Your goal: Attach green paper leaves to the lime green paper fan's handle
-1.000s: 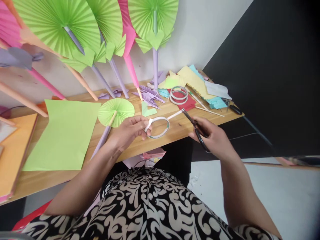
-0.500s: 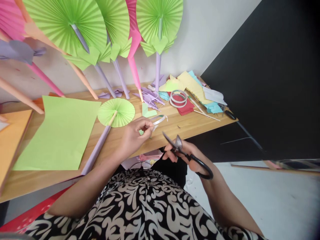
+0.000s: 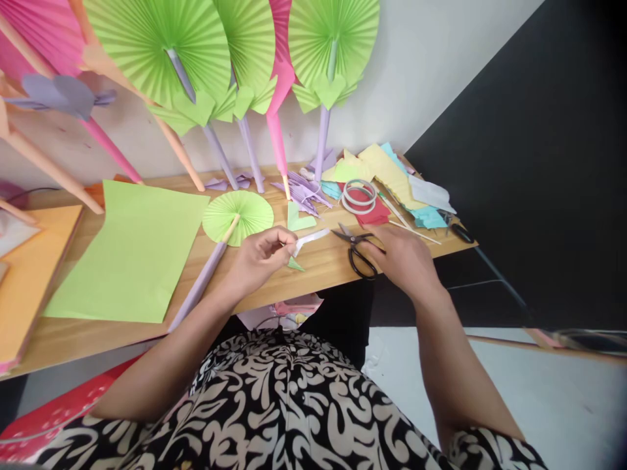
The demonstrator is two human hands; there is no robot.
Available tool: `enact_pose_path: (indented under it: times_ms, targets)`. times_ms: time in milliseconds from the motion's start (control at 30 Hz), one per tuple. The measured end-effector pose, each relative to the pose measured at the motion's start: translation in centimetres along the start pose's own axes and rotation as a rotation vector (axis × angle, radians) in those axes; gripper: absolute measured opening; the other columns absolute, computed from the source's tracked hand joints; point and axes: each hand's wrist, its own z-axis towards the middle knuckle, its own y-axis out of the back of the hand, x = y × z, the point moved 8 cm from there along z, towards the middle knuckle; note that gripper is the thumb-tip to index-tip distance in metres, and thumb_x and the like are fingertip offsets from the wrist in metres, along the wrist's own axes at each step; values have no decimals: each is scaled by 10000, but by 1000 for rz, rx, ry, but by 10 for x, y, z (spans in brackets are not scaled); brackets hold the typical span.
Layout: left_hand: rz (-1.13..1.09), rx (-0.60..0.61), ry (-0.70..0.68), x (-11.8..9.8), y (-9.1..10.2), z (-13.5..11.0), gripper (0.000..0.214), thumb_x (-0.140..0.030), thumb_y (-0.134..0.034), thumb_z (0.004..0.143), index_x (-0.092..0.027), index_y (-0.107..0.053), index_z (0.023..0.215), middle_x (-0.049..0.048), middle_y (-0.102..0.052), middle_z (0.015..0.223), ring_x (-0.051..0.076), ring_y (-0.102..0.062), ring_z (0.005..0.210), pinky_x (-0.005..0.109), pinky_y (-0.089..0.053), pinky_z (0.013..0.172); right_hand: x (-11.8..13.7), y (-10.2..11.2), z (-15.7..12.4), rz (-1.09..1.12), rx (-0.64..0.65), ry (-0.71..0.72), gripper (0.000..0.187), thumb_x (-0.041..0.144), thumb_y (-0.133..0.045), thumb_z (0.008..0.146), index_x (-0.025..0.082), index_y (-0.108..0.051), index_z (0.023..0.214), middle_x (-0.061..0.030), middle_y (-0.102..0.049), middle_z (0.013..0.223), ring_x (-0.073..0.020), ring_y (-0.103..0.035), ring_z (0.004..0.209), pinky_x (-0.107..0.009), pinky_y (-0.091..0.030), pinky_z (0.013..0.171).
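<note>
My left hand (image 3: pixel 267 258) is closed in a pinch on one end of a short white strip of tape (image 3: pixel 313 236), which sticks out to the right over the table. Beneath that hand a small green paper piece (image 3: pixel 296 264) shows in part. The black-handled scissors (image 3: pixel 353 239) lie low at the table, blades parted and pointing left, with fingers of my right hand (image 3: pixel 404 254) still on their handle. A round green pleated paper fan (image 3: pixel 249 212) with a purple stick (image 3: pixel 203 281) lies left of my left hand. Behind the strip is a folded light-green paper piece (image 3: pixel 300 217).
Several finished fans, one a green fan (image 3: pixel 334 52), lean on the wall. A green sheet (image 3: pixel 132 254) and orange paper (image 3: pixel 39 274) cover the table's left. Tape rolls (image 3: pixel 359 198), red paper (image 3: pixel 377 214), thin sticks (image 3: pixel 414 232) and paper scraps (image 3: pixel 386 166) crowd the back right.
My right hand has moved forward from the table's front edge, bringing the scissors down to the tabletop. My left hand keeps the tape strip, which now reaches out straighter. The view has shifted slightly.
</note>
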Motion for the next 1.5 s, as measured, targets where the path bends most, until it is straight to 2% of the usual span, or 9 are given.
enact_pose_path:
  times_ms: [133, 267, 433, 633, 767, 900, 1133, 1333, 1500]
  targets:
    - [14, 65, 38, -2, -5, -2, 205, -330, -708, 838, -166, -625, 747, 16, -620, 786, 133, -562, 763, 249, -454, 736, 44, 23, 9, 514, -44, 118, 351, 412, -510, 1006, 240, -741, 1207, -77, -753, 1184, -268, -684, 1098, -436, -501, 984]
    - [5, 113, 62, -1, -7, -4, 195, -332, -717, 835, -162, -651, 764, 12, -636, 773, 132, -567, 750, 251, -451, 736, 68, -5, 15, 872, 263, 155, 304, 473, -623, 949, 258, -783, 1093, -38, -782, 1025, -204, -712, 950, -344, -526, 887]
    - [-32, 133, 74, 6, -2, -5, 161, -301, -725, 828, -163, -673, 764, 22, -648, 826, 138, -585, 796, 252, -459, 762, 74, -31, 14, 1105, 352, 69, 261, 457, -727, 867, 227, -780, 978, -8, -750, 789, -150, -672, 742, -274, -504, 722]
    - [-29, -212, 57, 16, 47, -9, 273, -326, -703, 857, -171, -643, 641, 42, -637, 942, 161, -580, 919, 257, -465, 797, 38, -30, 15, 768, 25, -7, 178, 381, -679, 889, 227, -769, 891, -16, -736, 780, -175, -637, 674, -302, -484, 643]
    - [-23, -201, 141, 26, 48, -12, 265, -356, -730, 825, -173, -641, 657, 10, -593, 774, 133, -518, 752, 247, -419, 688, 54, -30, 14, 383, -145, 240, 164, 267, -607, 939, 231, -763, 904, -90, -770, 995, -275, -683, 956, -478, -490, 951]
    - [-42, -100, 212, 25, 31, -13, 218, -342, -715, 816, -169, -658, 696, -25, -535, 655, 105, -456, 651, 237, -389, 652, 94, -22, 13, 562, -134, 339, 204, 252, -571, 975, 263, -736, 1095, -68, -752, 1129, -240, -684, 1067, -414, -513, 963]
    - [32, -66, 158, 21, 25, -17, 162, -312, -697, 823, -167, -689, 752, -16, -639, 726, 103, -527, 685, 240, -415, 704, 122, -25, 22, 889, 49, 160, 89, 314, -696, 881, 233, -723, 855, 12, -755, 836, -163, -696, 782, -279, -523, 750]
    - [56, -75, 130, 27, 24, -26, 151, -303, -688, 827, -172, -740, 772, 25, -717, 782, 132, -601, 728, 252, -451, 699, 131, -36, 20, 815, 43, 150, 94, 273, -667, 861, 229, -658, 778, 17, -716, 748, -151, -653, 699, -267, -497, 684]
    - [78, -206, 202, 35, 69, -47, 281, -396, -658, 872, -202, -790, 1026, 26, -731, 764, 145, -606, 686, 265, -476, 674, 120, -26, 9, 725, -140, 142, 94, 245, -603, 893, 238, -625, 801, 2, -703, 781, -169, -650, 739, -291, -497, 714]
